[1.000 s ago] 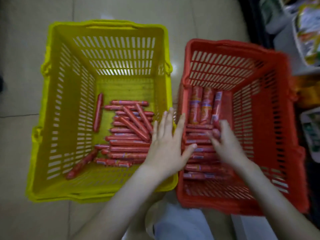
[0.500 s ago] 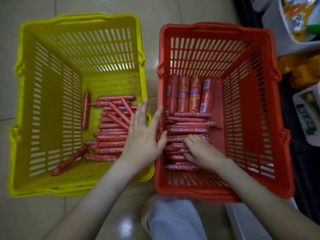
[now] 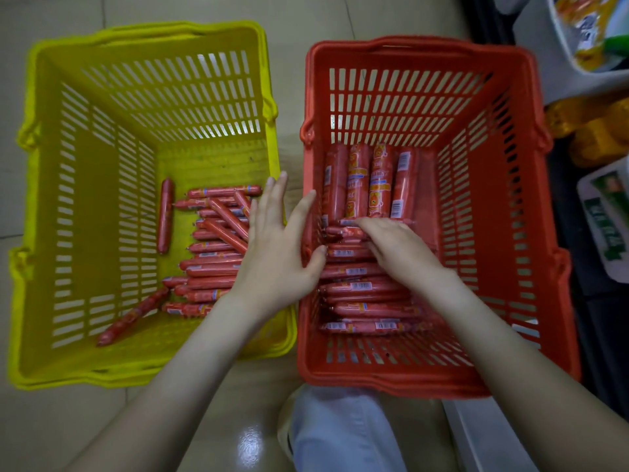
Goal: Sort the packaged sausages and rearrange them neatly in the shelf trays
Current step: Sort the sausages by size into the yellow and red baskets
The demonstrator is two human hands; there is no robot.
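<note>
Two baskets stand side by side on the tiled floor point(image 3: 68, 420): the yellow basket point(image 3: 143, 32) at your left, the red basket point(image 3: 418, 42) at your right.

Yellow basket: thin sausages point(image 3: 211, 270) are stacked crosswise along its right wall, with a few slantwise on top. A lone sausage point(image 3: 165, 216) lies lengthwise just left of the stack. A tilted sausage point(image 3: 132, 316) points toward the near-left corner.

Red basket: four thick sausages point(image 3: 371, 182) lie lengthwise, side by side, against the far wall. Crosswise rows point(image 3: 364, 287) of thin ones run from them toward the near wall, along the left wall.

Your left hand point(image 3: 275, 253) has its fingers straight and spread over the two adjoining walls. Forefinger and thumb reach over the red basket's left wall, and the hand holds nothing.

Your right hand point(image 3: 401, 250) is inside the red basket, palm down on the crosswise rows. Its fingers are bent onto the farthest rows, at the thick sausages' near ends. I cannot tell whether they pinch one.

Your pale trouser leg point(image 3: 340, 430) shows between the baskets' near walls.
</note>
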